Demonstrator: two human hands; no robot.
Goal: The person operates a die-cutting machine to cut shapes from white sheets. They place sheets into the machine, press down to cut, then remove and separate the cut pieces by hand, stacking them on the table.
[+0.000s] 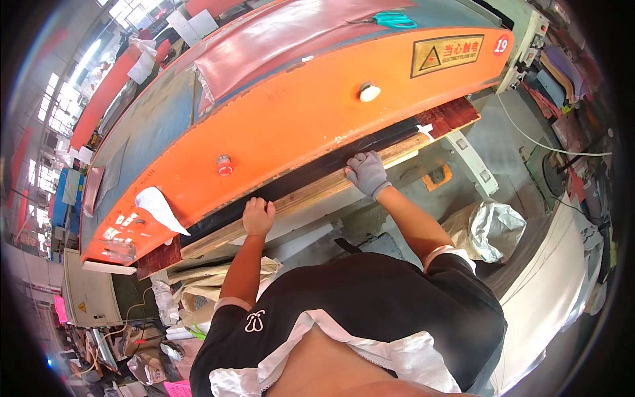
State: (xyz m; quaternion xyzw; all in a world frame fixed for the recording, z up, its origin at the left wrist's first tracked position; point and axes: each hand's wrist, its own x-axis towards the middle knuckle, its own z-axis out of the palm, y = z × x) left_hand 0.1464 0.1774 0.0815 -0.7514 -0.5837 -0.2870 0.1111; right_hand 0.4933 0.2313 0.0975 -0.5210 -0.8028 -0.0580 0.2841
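A long wooden board (304,198) with a black strip (311,175) along its top lies under the front of an orange machine (291,126). My bare left hand (258,216) is on the board left of centre, fingers curled over its edge onto the black strip. Farther right, my right hand (368,174) wears a grey glove that leaves the fingertips bare. Its fingers are bent over the same board. What lies under the fingertips of either hand is hidden.
The machine's front carries a red button (225,165), a pale-capped knob (369,92) and a hanging white paper (159,206). Teal-handled scissors (395,20) and pink sheeting (264,46) lie on top. A silvery sack (496,231) stands at right; clutter fills the lower left.
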